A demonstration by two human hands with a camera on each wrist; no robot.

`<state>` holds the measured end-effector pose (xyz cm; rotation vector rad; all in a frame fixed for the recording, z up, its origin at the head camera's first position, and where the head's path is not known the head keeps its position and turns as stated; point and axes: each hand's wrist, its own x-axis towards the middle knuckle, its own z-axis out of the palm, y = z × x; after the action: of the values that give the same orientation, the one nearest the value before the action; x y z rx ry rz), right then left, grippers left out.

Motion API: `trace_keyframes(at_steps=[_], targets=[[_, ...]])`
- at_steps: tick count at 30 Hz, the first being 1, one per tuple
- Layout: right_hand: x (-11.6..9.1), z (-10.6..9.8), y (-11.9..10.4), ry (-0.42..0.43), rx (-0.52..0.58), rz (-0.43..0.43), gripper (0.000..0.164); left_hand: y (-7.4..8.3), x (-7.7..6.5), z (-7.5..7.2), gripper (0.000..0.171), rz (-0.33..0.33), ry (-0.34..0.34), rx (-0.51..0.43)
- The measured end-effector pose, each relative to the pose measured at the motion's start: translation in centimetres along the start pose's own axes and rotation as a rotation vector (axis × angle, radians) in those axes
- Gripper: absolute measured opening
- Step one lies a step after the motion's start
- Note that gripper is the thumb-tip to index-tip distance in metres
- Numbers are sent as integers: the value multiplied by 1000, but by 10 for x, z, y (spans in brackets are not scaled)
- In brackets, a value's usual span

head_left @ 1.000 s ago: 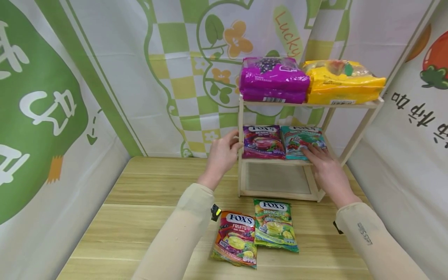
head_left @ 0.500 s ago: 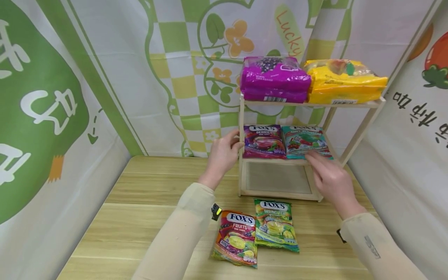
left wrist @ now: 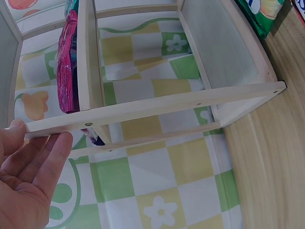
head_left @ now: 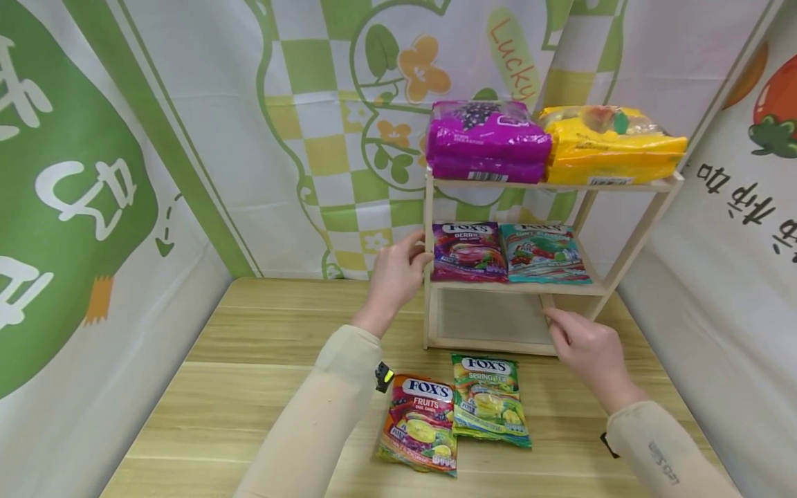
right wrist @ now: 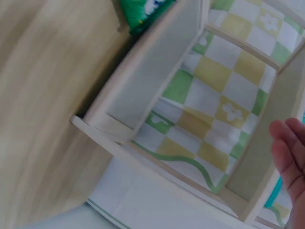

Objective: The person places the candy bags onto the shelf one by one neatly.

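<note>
My left hand [head_left: 398, 277] grips the front left post of a small wooden shelf rack [head_left: 498, 287]; thumb and fingers lie on either side of the post in the left wrist view. On the middle shelf a purple bag of berries candy [head_left: 470, 252] stands beside a teal bag of candy [head_left: 548, 254]. My right hand [head_left: 588, 346] holds nothing, its fingers extended before the rack's lower right part. Lying on the table ahead of the rack are a green Spring Tea candy bag [head_left: 490, 401] and a red-orange Fruits candy bag [head_left: 420, 425], their edges close together.
A purple packet [head_left: 488, 145] and a yellow packet [head_left: 613, 149] sit side by side on the top shelf. Printed cloth [head_left: 330, 152] hangs behind the wooden table [head_left: 261, 394] and along both sides.
My right hand has come off the teal candy bag and moved down in front of the lower shelf. The left hand stays on the post; the bags stand nearly as before.
</note>
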<state>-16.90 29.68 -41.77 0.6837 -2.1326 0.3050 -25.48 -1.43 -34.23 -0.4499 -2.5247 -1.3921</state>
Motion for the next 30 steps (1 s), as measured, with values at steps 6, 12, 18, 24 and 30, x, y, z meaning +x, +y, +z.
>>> trace_keyframes(at_steps=[6,12,18,24,30], targets=[[-16,8,-10,-145,67,214,21,0,0,0,46,-6,-2,2],[-27,11,-20,-420,195,500,28,0,0,0,46,0,1,3],[-37,17,-26,-636,316,719,48,0,0,0,44,7,6,6],[-47,21,-34,-758,461,928,66,0,0,0,45,4,6,-2],[-55,24,-39,-801,643,1145,77,0,2,0,45,27,13,6]])
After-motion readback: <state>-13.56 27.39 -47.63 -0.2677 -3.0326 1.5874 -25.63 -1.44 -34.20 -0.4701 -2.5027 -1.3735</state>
